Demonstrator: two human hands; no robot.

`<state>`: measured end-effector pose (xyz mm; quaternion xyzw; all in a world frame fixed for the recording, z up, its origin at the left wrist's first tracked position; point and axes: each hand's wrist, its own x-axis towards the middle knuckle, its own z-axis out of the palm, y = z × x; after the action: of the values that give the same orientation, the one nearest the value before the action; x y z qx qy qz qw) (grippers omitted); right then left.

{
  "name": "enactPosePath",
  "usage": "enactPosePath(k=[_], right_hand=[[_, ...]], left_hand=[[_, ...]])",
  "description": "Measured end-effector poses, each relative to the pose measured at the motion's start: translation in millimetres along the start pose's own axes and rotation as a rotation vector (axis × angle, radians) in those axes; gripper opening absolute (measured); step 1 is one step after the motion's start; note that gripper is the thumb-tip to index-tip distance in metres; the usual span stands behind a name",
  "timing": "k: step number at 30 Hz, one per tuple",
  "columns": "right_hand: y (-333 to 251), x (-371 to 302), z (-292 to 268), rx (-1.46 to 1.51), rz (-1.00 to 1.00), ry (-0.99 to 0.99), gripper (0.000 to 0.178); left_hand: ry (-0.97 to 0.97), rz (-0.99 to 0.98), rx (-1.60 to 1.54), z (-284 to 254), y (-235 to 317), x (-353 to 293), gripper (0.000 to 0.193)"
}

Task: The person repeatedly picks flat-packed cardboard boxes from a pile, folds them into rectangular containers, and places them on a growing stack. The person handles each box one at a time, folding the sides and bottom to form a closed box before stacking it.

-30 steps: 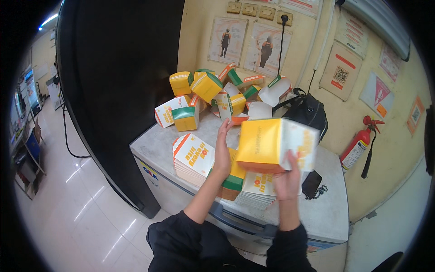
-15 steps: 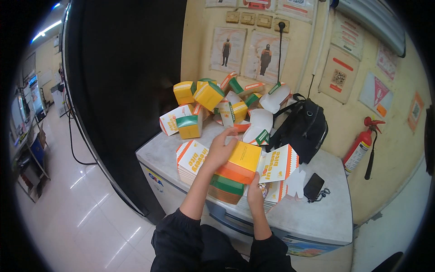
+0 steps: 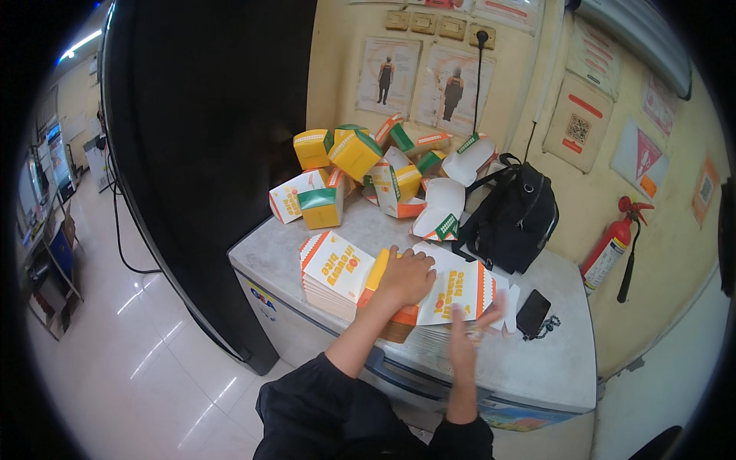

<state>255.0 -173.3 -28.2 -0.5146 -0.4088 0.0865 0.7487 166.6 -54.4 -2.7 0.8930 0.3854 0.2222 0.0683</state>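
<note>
A cardboard food carton (image 3: pixel 443 297) with white, yellow and orange panels lies on the stacks at the front of the white chest top. My left hand (image 3: pixel 406 277) rests palm down across its yellow part, fingers spread and pressing on it. Just right of the white printed panel is my right hand (image 3: pixel 469 337), blurred, with thumb and fingers apart and nothing seen between them. A stack of flat carton blanks (image 3: pixel 335 270), white with orange edges, lies left of my left hand. More layered blanks show under the carton, partly hidden by my hands.
Several folded cartons (image 3: pixel 354 157) are heaped at the back. A black backpack (image 3: pixel 512 215) leans by the wall, with a phone (image 3: pixel 533 313) and a beaded string (image 3: pixel 550 327) nearer on the right. A fire extinguisher (image 3: pixel 609 244) hangs right; a dark tall panel (image 3: pixel 207 153) stands left.
The carton has come down from between my hands onto the stacks. My left hand has shifted right and turned palm down on it. My right hand has let go and moved right.
</note>
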Motion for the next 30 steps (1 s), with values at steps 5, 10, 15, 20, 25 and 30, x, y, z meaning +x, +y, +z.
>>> enactPosePath(k=[5, 10, 15, 20, 25, 30], right_hand=[[-72.4, 70.4, -12.0, -0.705, -0.692, -0.167, 0.039], [-25.0, 118.6, 25.0, -1.152, -0.737, -0.759, 0.014], [40.6, 114.4, 3.8, -1.117, -0.350, -1.009, 0.018], [76.5, 68.7, -13.2, -0.600, -0.142, -0.720, 0.019], [89.9, 80.3, -18.1, -0.643, -0.377, -0.833, 0.042], [92.4, 168.6, 11.4, -0.905, -0.433, -0.980, 0.048]], left_hand=[[0.001, 0.005, 0.031, 2.4, -0.6, 3.5, 0.030], [0.000, -0.001, 0.027, 4.2, -1.4, 6.1, 0.029], [0.038, 0.010, 0.045, 7.5, -2.9, 4.8, 0.027], [-0.060, -0.006, 0.064, 7.7, -0.5, 9.7, 0.026], [-0.098, -0.011, 0.041, 4.8, -0.6, 11.2, 0.027], [-0.104, 0.001, -0.058, 2.9, -4.6, 8.2, 0.038]])
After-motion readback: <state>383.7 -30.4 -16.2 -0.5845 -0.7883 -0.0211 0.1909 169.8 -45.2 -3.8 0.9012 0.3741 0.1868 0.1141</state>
